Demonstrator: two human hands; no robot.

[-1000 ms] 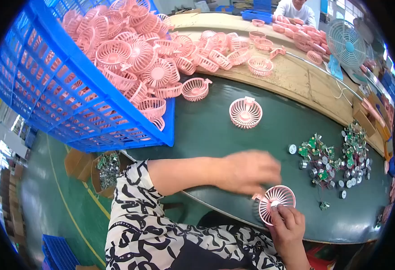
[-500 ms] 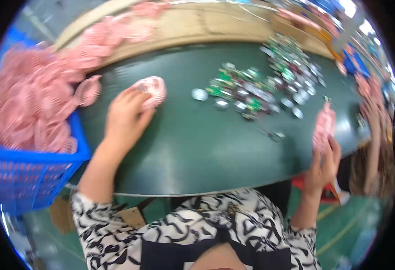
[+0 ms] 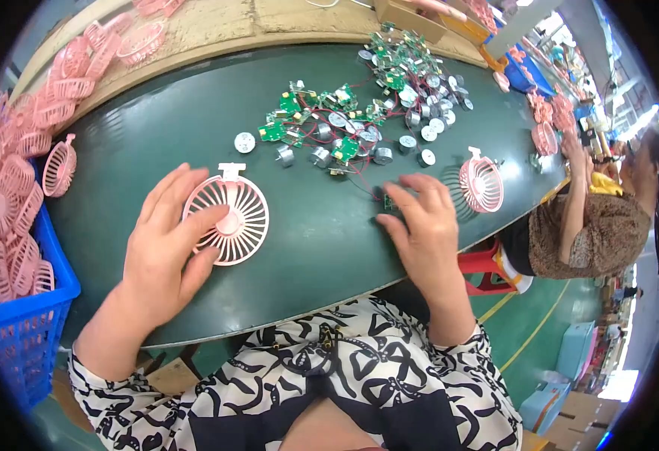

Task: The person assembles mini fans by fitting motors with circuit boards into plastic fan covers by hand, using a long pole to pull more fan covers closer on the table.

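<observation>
In the head view, the landmark is the heap of circuit boards and motors (image 3: pixel 329 124) on the green worktop (image 3: pixel 314 248). On the near side of the heap and to its left lies a pink fan cover (image 3: pixel 248 218), a round slatted piece with its tab pointing away from the person. The left hand (image 3: pixel 168 233) lies over this cover's left side, fingers spread and the thumb reaching to its hub; whether they grip it, I cannot tell. Just nearer than the heap, the right hand (image 3: pixel 426 225) has thumb and fingers parted around a small circuit board (image 3: pixel 389 201), partly hidden. To the heap's right stands a second fan cover (image 3: pixel 482 184), tilted. Well to its left, a blue crate (image 3: pixel 33 319) holds many pink covers. Farther right of it, a co-worker (image 3: pixel 596 233) has a hand near pink parts.
</observation>
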